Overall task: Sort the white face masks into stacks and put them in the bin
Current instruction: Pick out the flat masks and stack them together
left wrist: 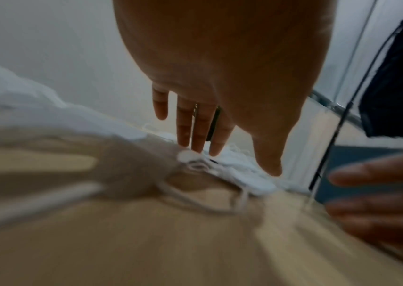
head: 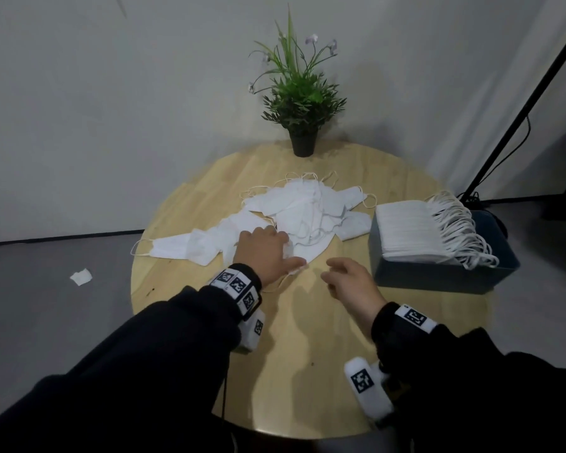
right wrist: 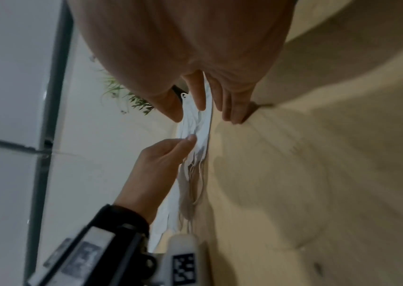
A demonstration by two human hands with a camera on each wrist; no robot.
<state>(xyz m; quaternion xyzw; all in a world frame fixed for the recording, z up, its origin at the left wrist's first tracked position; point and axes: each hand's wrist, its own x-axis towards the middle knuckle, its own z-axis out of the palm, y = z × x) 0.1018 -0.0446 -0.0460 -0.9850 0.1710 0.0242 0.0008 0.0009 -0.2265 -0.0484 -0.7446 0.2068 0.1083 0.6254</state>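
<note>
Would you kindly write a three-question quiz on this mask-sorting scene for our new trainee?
1. True or false: the bin already holds a stack of masks.
2. Which hand touches the loose masks on the table? A) the left hand B) the right hand C) neither
3. Fill in: at the far edge of the table stands a potted ____.

Key
1. True; its ear loops hang over the bin's right side.
2. A; its straight fingers lie on the near edge of the pile, while the right hand hovers beside it, holding nothing.
3. plant
</note>
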